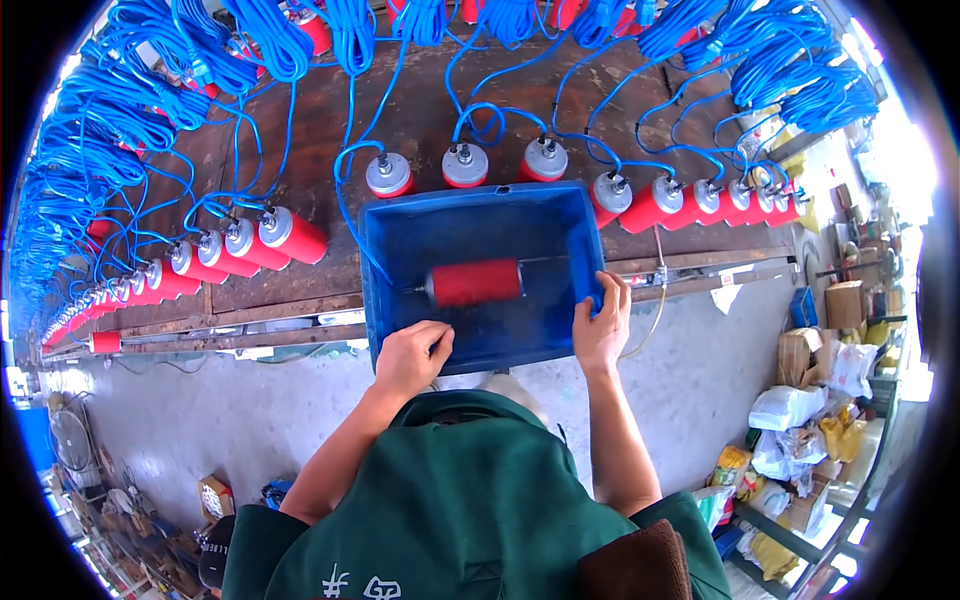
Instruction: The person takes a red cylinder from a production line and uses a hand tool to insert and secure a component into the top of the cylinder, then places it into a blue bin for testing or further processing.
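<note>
In front of me a blue plastic bin [480, 358] stands at the table's near edge. Inside it lies a red cylinder [474, 283] on its side, with a blue cable running over the bin's left wall to its left end. The bin's inside looks dark, perhaps holding liquid; I cannot tell. My left hand [412, 355] is curled over the near left part of the rim, its fingertips partly hidden. On the right rim, my right hand [603, 325] has its fingers outside and its thumb inside, gripping the wall.
Red cylinders with grey caps [463, 165] stand in a row along the brown table [400, 110], left, behind and right of the bin. Coiled blue cables [270, 40] lie across its far side. Bags and boxes [790, 410] sit at the floor's right.
</note>
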